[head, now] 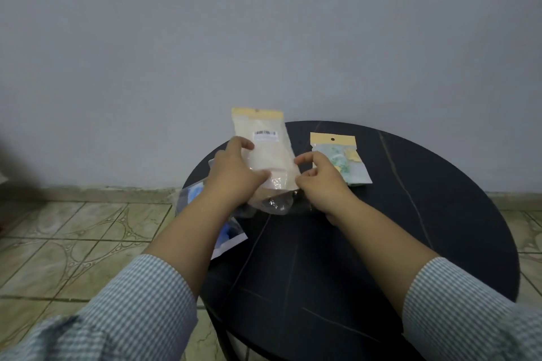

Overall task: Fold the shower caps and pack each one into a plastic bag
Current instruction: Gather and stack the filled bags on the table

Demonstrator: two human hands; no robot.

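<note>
A clear plastic bag with a yellow header strip and a barcode label is held up over the far left of the round black table. A pale pinkish shower cap shows inside it. My left hand grips the bag's left side, thumb on the front. My right hand pinches the bag's lower right edge. The bag's crumpled clear bottom end hangs between my hands.
A packed bag with a green patterned cap lies on the table to the right. A bag with a blue cap lies at the table's left edge, partly under my left forearm. Tiled floor lies left, a grey wall behind.
</note>
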